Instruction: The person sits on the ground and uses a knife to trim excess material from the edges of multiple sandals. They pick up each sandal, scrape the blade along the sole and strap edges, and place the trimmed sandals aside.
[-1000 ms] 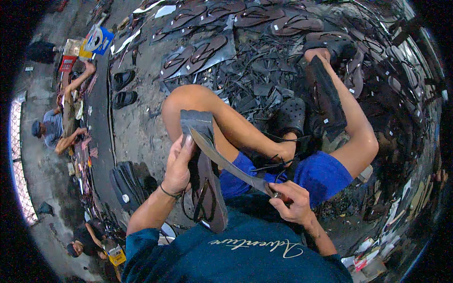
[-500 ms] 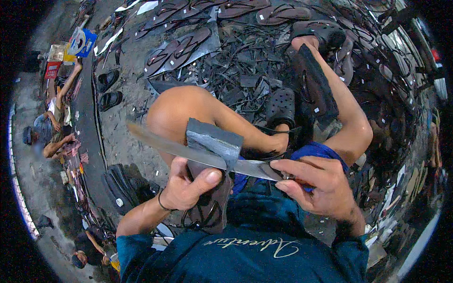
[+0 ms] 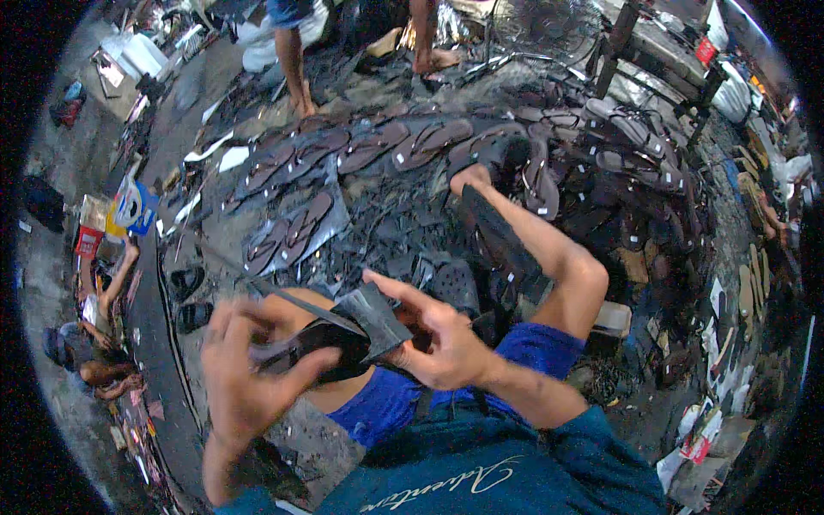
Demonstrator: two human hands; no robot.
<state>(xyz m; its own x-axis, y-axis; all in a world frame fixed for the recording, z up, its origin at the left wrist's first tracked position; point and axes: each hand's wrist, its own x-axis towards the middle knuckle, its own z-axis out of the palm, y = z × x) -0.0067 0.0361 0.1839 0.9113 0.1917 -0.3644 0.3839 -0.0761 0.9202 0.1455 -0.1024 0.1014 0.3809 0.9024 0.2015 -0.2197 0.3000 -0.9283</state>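
Note:
In front of my raised left knee, my left hand [image 3: 245, 365] is curled around a dark flip-flop [image 3: 326, 350]; its fingers are smeared by motion. A dark grey rubber-like block [image 3: 371, 316] sits against the flip-flop's end. My right hand [image 3: 442, 339] grips this block, forefinger along the top and thumb below. The long narrow knife blade [image 3: 270, 286] slants from the upper left down toward the block, seen nearly edge-on. Its handle is hidden, so I cannot tell which hand bears it. Another dark flip-flop [image 3: 496, 232] rests along my right shin.
Rows of brown flip-flops [image 3: 373, 146] curve across the ground ahead, and a pair [image 3: 296, 232] lies on a grey sheet. Dark offcuts [image 3: 386, 219] spread between these and my legs. Another person's foot [image 3: 436, 60] stands at the back; a person [image 3: 81, 356] sits far left.
The view has tilted up, showing more ground ahead. My right hand has moved left onto the block, from the knife's handle end. The blade has turned more edge-on; my left hand has shifted left.

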